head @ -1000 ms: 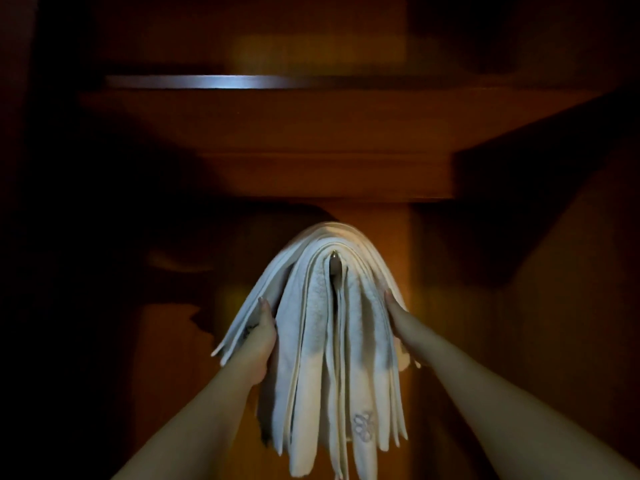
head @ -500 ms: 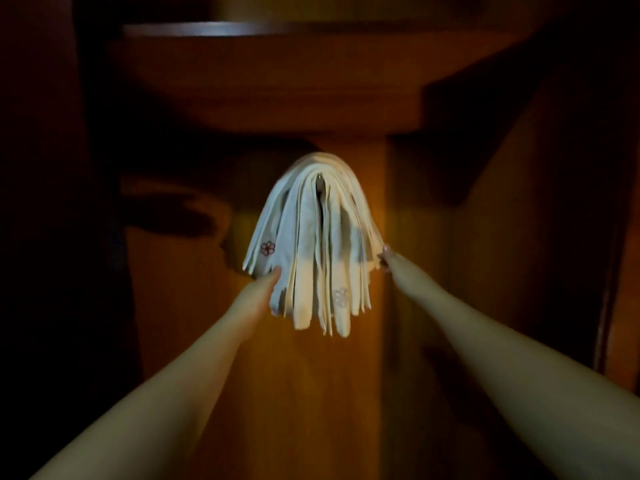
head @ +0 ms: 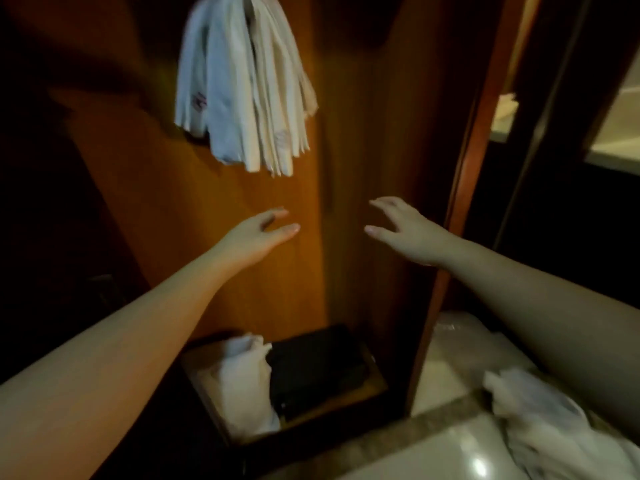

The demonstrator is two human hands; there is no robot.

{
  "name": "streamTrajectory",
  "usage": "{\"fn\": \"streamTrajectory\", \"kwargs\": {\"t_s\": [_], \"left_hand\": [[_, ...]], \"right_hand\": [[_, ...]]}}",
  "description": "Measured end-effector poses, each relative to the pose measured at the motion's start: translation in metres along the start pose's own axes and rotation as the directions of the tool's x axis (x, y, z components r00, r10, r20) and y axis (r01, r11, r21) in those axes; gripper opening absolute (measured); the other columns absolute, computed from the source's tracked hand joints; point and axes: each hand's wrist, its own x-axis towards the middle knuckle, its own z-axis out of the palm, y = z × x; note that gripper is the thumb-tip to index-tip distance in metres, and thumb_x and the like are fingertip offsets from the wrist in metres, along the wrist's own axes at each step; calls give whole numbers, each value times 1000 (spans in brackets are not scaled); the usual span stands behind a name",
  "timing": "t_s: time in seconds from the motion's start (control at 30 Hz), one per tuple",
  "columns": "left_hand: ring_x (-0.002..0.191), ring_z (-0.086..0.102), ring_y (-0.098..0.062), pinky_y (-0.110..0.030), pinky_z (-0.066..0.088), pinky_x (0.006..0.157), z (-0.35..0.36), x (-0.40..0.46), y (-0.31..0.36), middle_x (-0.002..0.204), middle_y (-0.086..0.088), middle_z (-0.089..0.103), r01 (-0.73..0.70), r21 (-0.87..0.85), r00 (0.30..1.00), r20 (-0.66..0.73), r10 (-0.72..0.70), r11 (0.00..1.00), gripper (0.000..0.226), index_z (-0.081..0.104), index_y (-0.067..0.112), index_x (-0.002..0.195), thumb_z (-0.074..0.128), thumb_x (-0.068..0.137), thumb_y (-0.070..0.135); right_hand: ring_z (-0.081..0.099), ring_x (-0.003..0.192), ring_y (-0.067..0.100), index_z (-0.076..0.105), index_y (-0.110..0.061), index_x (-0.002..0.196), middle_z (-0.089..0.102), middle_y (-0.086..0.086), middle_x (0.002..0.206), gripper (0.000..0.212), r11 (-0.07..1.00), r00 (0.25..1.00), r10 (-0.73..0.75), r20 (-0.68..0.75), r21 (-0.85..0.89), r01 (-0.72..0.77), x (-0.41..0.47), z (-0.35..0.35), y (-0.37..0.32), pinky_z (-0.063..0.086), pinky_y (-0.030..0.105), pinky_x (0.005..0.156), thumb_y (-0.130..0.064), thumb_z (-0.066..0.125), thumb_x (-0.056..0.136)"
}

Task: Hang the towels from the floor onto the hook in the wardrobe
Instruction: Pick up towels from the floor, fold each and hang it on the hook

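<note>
A bundle of several white towels [head: 242, 84] hangs inside the wooden wardrobe, at the top of the head view; the hook itself is out of frame. My left hand [head: 252, 237] is below the bundle, fingers spread, holding nothing. My right hand [head: 405, 230] is level with it to the right, also open and empty. Both hands are well clear of the hanging towels. More white towels [head: 547, 420] lie crumpled on the pale floor at the lower right.
The wardrobe's back panel [head: 242, 271] is orange-brown wood. At its bottom lie a white cloth [head: 242, 382] and a dark box [head: 318, 372]. The wardrobe's right side post [head: 460, 209] stands next to my right arm. A glossy tiled floor [head: 450, 455] fills the lower right.
Both hands have let go of the hanging towels and dropped below them. The view has tilted down, so the wardrobe bottom and floor now show.
</note>
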Motion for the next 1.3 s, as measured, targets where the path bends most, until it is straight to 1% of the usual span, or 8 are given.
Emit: {"fn": "streamTrajectory", "kwargs": {"t_s": [0.13,0.43,0.6,0.77,0.9,1.03,1.17,1.3], "left_hand": [[144,28,-10,-35,31,100,67,-35,-10,161,23,23,-74,78,984,171,60,994,65,35,47,149,55,90,64],[149,26,-15,-39,26,116,244,-73,3,165,11,23,-119,76,878,473,69,990,68,33,34,154,56,94,57],[147,28,-13,-38,29,112,364,-72,31,163,15,24,-119,129,796,605,17,984,67,33,35,154,56,95,57],[146,30,-14,-28,27,102,486,-62,71,161,13,30,-54,105,719,694,-34,993,65,37,34,153,59,95,53],[142,39,-16,-25,30,98,584,-47,101,158,7,39,-44,166,675,732,-93,985,63,42,31,151,61,95,52],[143,39,-19,-34,33,115,673,-31,121,158,2,40,-57,253,596,785,-170,966,63,45,30,149,62,93,54],[138,45,-20,-21,32,99,753,-21,129,154,-2,46,-10,294,547,802,-241,956,59,50,24,145,65,93,47],[137,46,-21,-23,32,94,830,-3,125,153,-1,46,-32,362,490,818,-301,932,56,49,24,145,61,96,48]], "right_hand": [[20,152,19,20,-29,160,14,-4,168,77,996,993,87,75,-34,-84,-84,31,34,24,49,123,-65,46,97],[24,150,22,28,-25,158,24,0,165,75,897,896,432,101,55,-439,-251,102,141,20,39,121,-63,47,97],[36,144,27,41,-13,152,39,8,157,69,754,764,637,103,123,-645,-337,133,228,27,44,120,-50,59,97],[32,147,21,39,-18,153,35,-1,160,69,618,633,751,190,135,-774,-411,138,335,27,38,117,-57,53,98],[32,146,22,37,-19,154,34,0,160,69,514,526,795,303,124,-848,-454,131,419,28,41,118,-57,50,99],[30,148,25,36,-19,155,33,5,161,70,404,412,832,371,102,-909,-495,126,491,27,42,120,-58,50,99],[31,148,24,37,-21,154,33,5,162,70,275,293,856,425,104,-956,-530,129,550,28,41,120,-60,50,98],[34,146,23,39,-23,153,35,2,160,69,178,209,855,475,110,-978,-552,144,608,31,42,117,-63,48,97]]}}
